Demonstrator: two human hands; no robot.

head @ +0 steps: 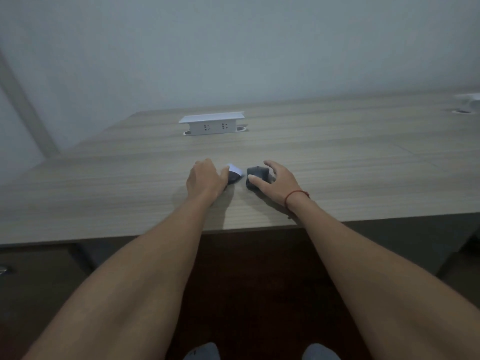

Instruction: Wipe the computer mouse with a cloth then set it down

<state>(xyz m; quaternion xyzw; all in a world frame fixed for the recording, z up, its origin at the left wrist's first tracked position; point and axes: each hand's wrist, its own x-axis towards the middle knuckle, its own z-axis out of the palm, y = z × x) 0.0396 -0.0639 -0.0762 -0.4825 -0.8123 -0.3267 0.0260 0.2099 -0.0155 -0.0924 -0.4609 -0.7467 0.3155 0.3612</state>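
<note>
My left hand (205, 179) rests on the wooden desk (130, 193) with its fingers closed around a small dark rounded object with a pale top face, which looks like the computer mouse (235, 174). Only its right end shows past my fingers. Just to its right lies a dark grey, squarish soft piece that looks like the folded cloth (257, 174). My right hand (279, 181) grips it, thumb on the near left edge and fingers curled over the far right side. Both items sit on the desk a small gap apart. Dim light blurs their details.
A white socket box (211, 123) stands raised from the desk at the back centre. A cable hole (461, 111) and a white object (470, 97) are at the far right. The desk's front edge (246, 228) runs just behind my forearms; a drawer unit (39, 281) sits below left.
</note>
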